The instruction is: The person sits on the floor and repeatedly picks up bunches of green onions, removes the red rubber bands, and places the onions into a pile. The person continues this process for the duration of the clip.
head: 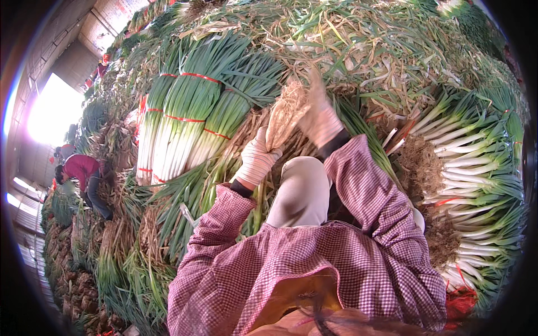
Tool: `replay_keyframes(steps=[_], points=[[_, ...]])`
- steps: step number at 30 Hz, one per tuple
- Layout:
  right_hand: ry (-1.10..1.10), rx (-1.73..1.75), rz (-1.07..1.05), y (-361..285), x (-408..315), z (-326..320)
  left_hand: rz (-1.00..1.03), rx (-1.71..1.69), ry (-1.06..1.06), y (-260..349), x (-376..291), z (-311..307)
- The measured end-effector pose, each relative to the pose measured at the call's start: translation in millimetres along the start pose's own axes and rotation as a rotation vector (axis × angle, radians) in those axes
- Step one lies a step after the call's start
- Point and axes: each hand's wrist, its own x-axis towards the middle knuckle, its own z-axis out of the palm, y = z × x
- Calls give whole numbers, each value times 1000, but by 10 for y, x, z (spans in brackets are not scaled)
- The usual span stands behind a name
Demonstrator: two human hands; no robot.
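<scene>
My left hand, in a striped knit glove, grips a green onion stalk wrapped in dry tan husk. Its tangled roots point up and away from me. My right hand, also gloved, is blurred beside the rooty end; whether its fingers close on the husk I cannot tell. Left of the hands lie several bundles of green onions, bound with red bands, white ends towards me. At my right spreads a row of loose green onions with clean white stems, leaves pointing outward. Long green leaves lie beside my right forearm.
Torn leaves and dry peelings cover the ground ahead. Unpeeled onions lie at lower left. Cut roots heap inside the row of stems. Red ties sit at lower right. Another person bends over far left.
</scene>
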Motion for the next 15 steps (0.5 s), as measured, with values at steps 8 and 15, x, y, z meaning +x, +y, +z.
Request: replay_keyframes(steps=[8,15], points=[[-614,-142,-82,-331,233,-38,-171,176,-83,299,-41,-97],[-477,-1042,-391,-424,99,-51,-181,262,-76,447,5,-55]])
